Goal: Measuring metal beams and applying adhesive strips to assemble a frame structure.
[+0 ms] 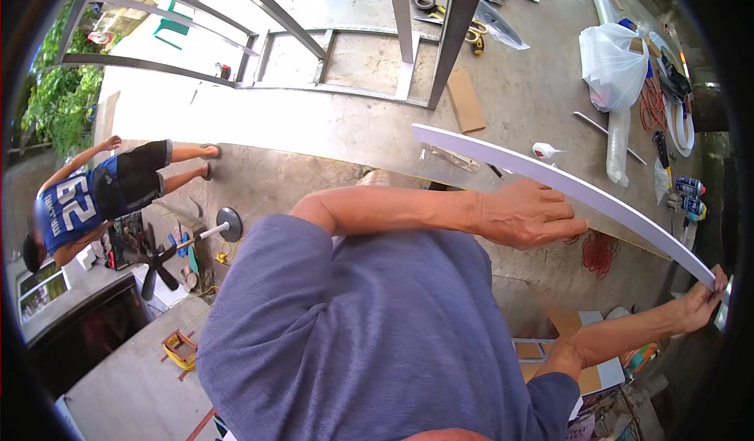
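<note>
A long, thin white strip (550, 175), like a narrow panel edge, runs from the table's middle out to the far right. My right hand (700, 300) grips its right end. My left arm reaches across my body, and my left hand (525, 213) is closed beside the strip's near edge, fingertips pinched; anything between them is too small to name. Beyond the strip lies a small white squeeze bottle (543, 150). A metal hand tool (455, 159) rests near the strip's left end, partly beneath it. A brown flat block (466, 100) lies farther back.
A grey metal frame (320, 65) stands on the work surface ahead. Scissors (476, 32), a black tape roll (424, 1) and a white plastic bag (614, 65) lie beyond. Spray cans (691, 205) sit at right. A person (102, 193) stands left, near a fan (155, 260).
</note>
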Tool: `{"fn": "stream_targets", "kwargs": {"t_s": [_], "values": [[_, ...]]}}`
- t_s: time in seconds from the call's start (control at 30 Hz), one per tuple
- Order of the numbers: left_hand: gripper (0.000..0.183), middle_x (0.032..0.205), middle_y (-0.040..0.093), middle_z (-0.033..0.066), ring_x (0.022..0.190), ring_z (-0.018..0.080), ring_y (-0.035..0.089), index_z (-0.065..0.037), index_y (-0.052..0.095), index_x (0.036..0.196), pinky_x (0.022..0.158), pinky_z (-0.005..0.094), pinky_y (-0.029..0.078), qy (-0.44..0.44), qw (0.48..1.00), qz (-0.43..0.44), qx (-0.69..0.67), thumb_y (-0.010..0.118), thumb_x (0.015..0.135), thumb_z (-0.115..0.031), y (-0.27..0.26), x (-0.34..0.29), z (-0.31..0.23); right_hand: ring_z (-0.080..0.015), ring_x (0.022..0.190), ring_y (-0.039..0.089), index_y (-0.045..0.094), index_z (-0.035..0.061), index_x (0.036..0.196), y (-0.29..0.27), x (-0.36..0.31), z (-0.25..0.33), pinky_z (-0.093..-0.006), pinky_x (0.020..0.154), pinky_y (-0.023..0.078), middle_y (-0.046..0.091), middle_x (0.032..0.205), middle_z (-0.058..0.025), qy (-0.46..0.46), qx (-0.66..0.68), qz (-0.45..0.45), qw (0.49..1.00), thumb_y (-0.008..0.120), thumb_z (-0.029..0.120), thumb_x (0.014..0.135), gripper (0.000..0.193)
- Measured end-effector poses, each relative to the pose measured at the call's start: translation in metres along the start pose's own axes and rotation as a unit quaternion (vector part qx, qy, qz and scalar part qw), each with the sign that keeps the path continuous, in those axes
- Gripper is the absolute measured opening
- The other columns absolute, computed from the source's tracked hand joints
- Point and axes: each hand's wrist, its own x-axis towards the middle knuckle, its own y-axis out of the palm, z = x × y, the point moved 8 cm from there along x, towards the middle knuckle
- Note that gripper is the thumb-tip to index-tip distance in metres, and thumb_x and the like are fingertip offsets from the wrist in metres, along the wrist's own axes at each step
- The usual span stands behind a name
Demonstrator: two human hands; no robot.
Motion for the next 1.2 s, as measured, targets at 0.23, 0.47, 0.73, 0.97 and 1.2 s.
{"fn": "stream_targets", "kwargs": {"t_s": [0.23,0.47,0.73,0.97,1.2], "values": [[0.04,0.08,0.054,0.0006,0.079,0.017,0.058,-0.009,0.06,0.118,0.069,0.0318,0.046,0.006,0.961,0.237,-0.141,0.072,0.08,-0.016,-0.073,-0.105,-0.016,-0.0248,0.086,0.041,0.042,-0.001,0.102,-0.061,-0.165,-0.201,-0.0425,0.079,0.039,0.041,0.093,-0.0117,-0.165,-0.163,-0.156,0.96,0.038,0.007,0.101,0.009],[0.06,0.122,0.056,0.0051,0.112,0.0251,0.052,-0.012,0.054,0.13,0.093,0.043,0.042,-0.116,0.969,0.206,0.07,0.077,0.074,-0.018,-0.159,-0.159,0.022,-0.0279,0.105,0.057,0.05,0.0058,0.119,-0.108,-0.295,-0.461,-0.0468,0.096,0.046,0.059,0.12,-0.0144,-0.068,-0.174,-0.401,0.897,0.051,0.017,0.101,0.022],[0.07,0.101,0.06,0.0036,0.084,0.0211,0.056,-0.015,0.045,0.143,0.078,0.035,0.044,-0.215,0.901,0.304,0.224,0.068,0.077,-0.009,-0.209,-0.277,0.106,-0.0323,0.115,0.057,0.049,0.0052,0.119,-0.077,-0.327,-0.669,-0.0484,0.101,0.049,0.057,0.118,-0.0193,0.141,-0.089,-0.375,0.912,0.054,0.015,0.1,0.023],[0.061,0.075,0.047,0.0025,0.07,0.0189,0.05,-0.018,0.052,0.14,0.065,0.032,0.046,-0.226,0.88,0.28,0.31,0.072,0.083,-0.021,-0.287,-0.315,0.141,-0.0264,0.106,0.058,0.06,0.0048,0.113,-0.123,-0.311,-0.613,-0.0411,0.091,0.047,0.063,0.106,-0.0085,0.241,-0.775,-0.106,0.575,0.066,0.011,0.089,0.026],[0.055,0.075,0.049,0.004,0.072,0.0208,0.051,-0.018,0.052,0.14,0.066,0.0343,0.046,-0.243,0.848,0.35,0.315,0.067,0.088,-0.031,-0.313,-0.335,0.171,-0.0269,0.106,0.054,0.061,0.0082,0.112,-0.136,-0.253,-0.574,-0.042,0.087,0.043,0.061,0.112,-0.0068,0.018,-0.92,0.13,0.37,0.073,0.009,0.077,0.037]]}}
